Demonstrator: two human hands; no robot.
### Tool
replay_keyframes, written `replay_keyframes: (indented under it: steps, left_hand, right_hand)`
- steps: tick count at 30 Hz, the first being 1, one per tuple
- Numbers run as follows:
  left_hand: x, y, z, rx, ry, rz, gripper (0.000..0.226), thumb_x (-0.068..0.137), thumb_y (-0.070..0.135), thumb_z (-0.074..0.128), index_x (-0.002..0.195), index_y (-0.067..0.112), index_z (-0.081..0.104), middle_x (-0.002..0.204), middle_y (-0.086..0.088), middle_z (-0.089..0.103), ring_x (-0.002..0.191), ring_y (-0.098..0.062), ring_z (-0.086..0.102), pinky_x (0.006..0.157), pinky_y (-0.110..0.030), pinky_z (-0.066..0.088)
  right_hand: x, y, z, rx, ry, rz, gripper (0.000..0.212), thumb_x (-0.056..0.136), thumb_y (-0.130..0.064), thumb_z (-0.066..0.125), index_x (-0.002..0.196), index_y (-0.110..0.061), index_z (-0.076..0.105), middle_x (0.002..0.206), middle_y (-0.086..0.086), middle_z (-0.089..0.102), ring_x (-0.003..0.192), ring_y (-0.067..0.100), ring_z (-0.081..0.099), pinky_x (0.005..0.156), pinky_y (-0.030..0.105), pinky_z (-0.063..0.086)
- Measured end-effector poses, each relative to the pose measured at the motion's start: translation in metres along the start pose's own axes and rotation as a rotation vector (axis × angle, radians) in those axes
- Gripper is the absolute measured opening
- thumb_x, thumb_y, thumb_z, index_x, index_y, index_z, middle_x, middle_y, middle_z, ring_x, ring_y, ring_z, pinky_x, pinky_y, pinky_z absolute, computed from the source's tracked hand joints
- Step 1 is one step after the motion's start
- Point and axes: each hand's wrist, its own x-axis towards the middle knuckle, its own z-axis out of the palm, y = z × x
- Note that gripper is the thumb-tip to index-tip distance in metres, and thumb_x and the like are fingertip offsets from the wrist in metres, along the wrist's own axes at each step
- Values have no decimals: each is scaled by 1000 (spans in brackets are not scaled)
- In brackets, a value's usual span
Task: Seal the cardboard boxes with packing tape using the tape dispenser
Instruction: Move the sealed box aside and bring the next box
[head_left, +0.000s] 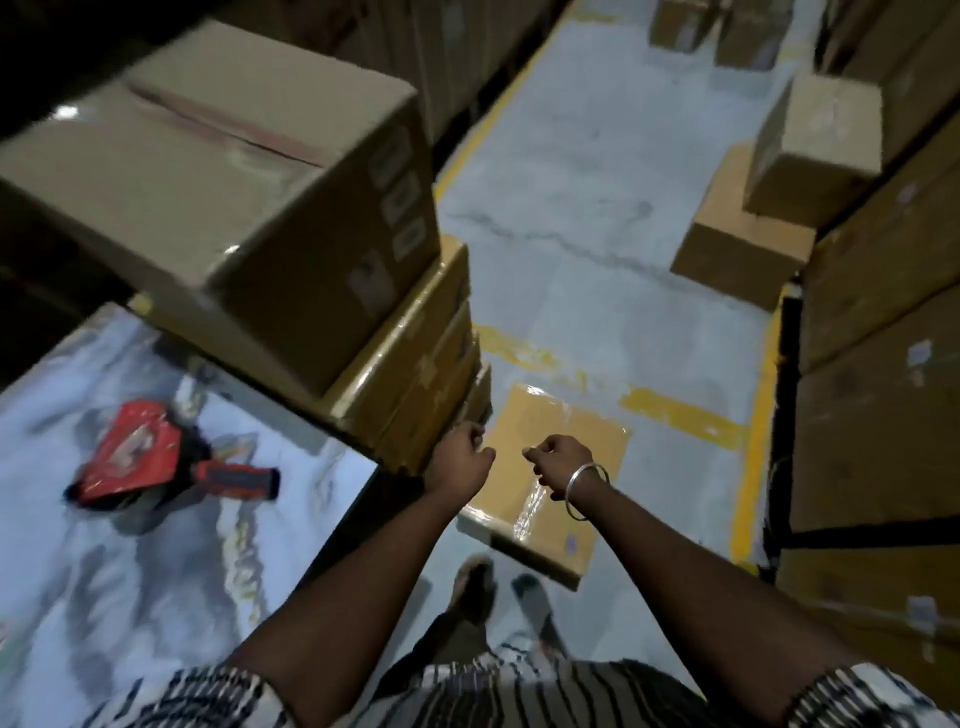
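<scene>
I see the red tape dispenser with black handle (156, 462) lying on the glossy white desk (104, 571) at lower left, untouched. Both hands hang mid-frame, fingers curled, empty: left hand (462, 462) beside the stacked brown cardboard boxes (415, 364), right hand (561, 462) above a flat taped box (545, 467) on the floor.

A single wide-angle view from a camera worn on the person's head looks forward and steeply down. Both bare forearms reach away from the bottom edge into the middle of the frame, so the lens sits close above them. The pale, glossy desk (104, 545) fills the lower left, close by; the grey concrete floor with yellow painted lines (597, 234) recedes toward the top. Straight edges bow near the borders, and the picture is blurred.
</scene>
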Motion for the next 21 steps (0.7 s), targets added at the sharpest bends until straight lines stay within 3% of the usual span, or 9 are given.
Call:
replay_keyframes:
  steps: [6, 10, 14, 17, 21]
  left_hand:
    - [-90, -26, -59, -209, 255, -2, 33, 88, 20, 69, 119, 16, 63, 112, 2, 66, 103, -14, 61, 86, -26, 45]
    - [-143, -70, -114, -342, 476, -80, 27, 87, 17, 68, 113, 20, 65, 111, 6, 66, 109, -14, 61, 94, -26, 44]
    - [-209, -136, -171, -383, 699, -177, 28, 89, 16, 68, 117, 17, 64, 115, 4, 67, 110, -13, 60, 93, -27, 45]
    - [-272, -198, -205, -460, 835, -251, 27, 90, 17, 68, 116, 17, 64, 115, 5, 67, 108, -10, 60, 92, -25, 45]
    - [-373, -295, -232, -531, 989, -386, 27, 90, 18, 69, 116, 17, 63, 114, 4, 67, 107, -12, 60, 91, -26, 46]
  right_hand:
    - [-60, -64, 40, -227, -135, -289, 35, 91, -34, 66, 79, -2, 68, 78, 19, 72, 77, 36, 69, 67, 45, 58]
    - [-112, -112, 97, -365, -236, -495, 36, 86, -38, 65, 69, -7, 62, 72, 14, 67, 76, 34, 65, 70, 39, 54]
    - [-175, -150, 177, -470, -334, -701, 29, 88, -33, 67, 66, -17, 59, 73, 7, 69, 77, 29, 68, 72, 35, 52]
    - [-236, -166, 250, -554, -420, -863, 27, 90, -25, 66, 66, -15, 60, 69, 8, 67, 74, 28, 65, 69, 35, 50]
    - [-328, -164, 360, -690, -555, -1005, 28, 91, -31, 65, 72, -11, 62, 71, 8, 68, 75, 26, 64, 69, 33, 48]
